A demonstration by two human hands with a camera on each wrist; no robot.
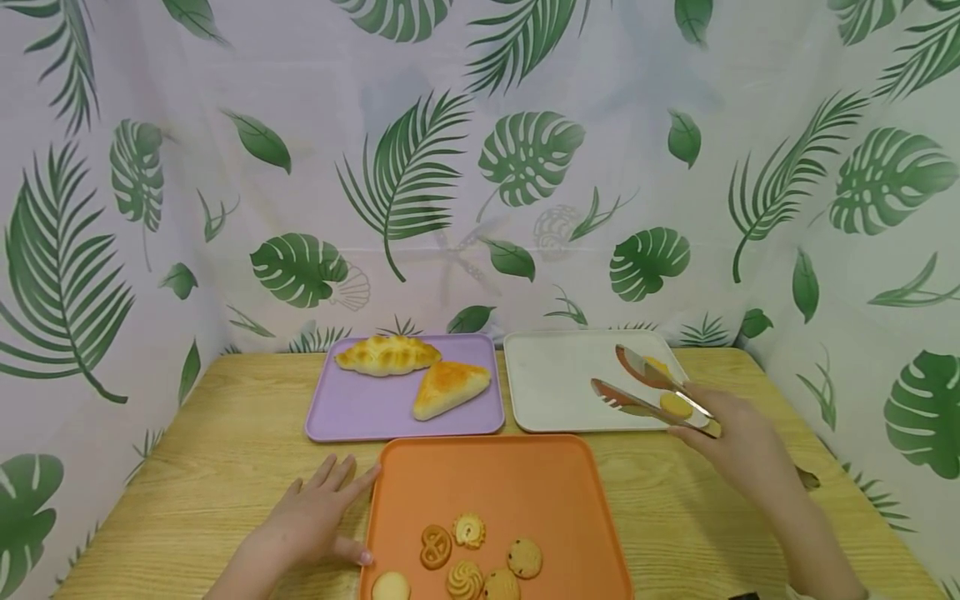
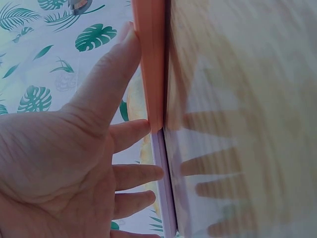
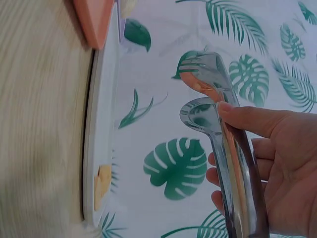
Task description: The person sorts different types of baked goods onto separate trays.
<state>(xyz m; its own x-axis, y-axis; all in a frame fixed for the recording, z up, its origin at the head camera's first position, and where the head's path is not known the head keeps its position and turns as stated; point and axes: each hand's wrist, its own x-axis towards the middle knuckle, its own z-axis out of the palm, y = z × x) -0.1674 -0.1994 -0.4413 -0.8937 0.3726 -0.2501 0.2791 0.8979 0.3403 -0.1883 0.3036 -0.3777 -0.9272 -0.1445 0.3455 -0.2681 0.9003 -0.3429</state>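
Observation:
My right hand grips a pair of metal serving tongs, one tip slotted like a fork and the other rounded. The tongs hang over the right part of the white tray, their tips apart with nothing between them. Behind them on that tray lie yellowish cookies, partly hidden. My left hand has its fingers spread, with thumb and index finger touching the left edge of the orange tray. On this tray lie a pretzel cookie, a swirl cookie, chip-dotted cookies and others.
A purple tray at the back left bears a braided bread and a triangular bread. The wooden table is enclosed by a leaf-print cloth at the back and both sides.

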